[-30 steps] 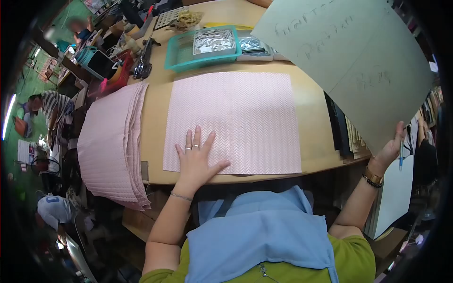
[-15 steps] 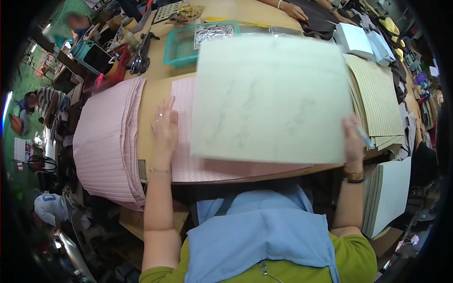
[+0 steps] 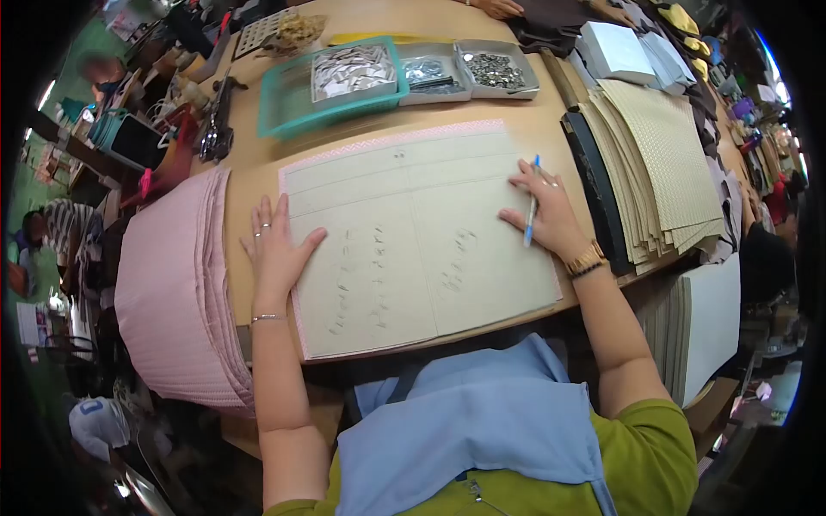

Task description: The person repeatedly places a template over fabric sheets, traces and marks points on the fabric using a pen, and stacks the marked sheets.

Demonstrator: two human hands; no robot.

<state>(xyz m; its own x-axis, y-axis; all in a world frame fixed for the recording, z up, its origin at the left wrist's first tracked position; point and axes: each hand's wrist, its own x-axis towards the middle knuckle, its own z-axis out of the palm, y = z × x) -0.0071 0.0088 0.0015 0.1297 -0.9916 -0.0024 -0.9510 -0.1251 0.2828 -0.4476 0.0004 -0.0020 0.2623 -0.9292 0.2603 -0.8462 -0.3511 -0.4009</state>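
Note:
A pale card sheet (image 3: 379, 249) with pencilled lines and handwriting lies over a pink woven-pattern sheet (image 3: 323, 159), whose edges show along the top and left. My left hand (image 3: 280, 245) has its fingers spread at the card's left edge. At the right edge rests my right hand (image 3: 551, 211), with a blue and white pen (image 3: 531, 211) held between its fingers. Some of its fingertips touch the card.
Pink sheets (image 3: 176, 284) are stacked at left, cream sheets (image 3: 662, 163) at right beside a black strip (image 3: 595, 181). A teal tray (image 3: 284, 99) and a box of metal pieces (image 3: 495, 70) stand behind. Another person's hand (image 3: 499, 7) is at the far edge.
The card has come down from the raised right hand onto the pink sheet. My left hand has shifted to its left edge, and my right hand has moved inward with the pen.

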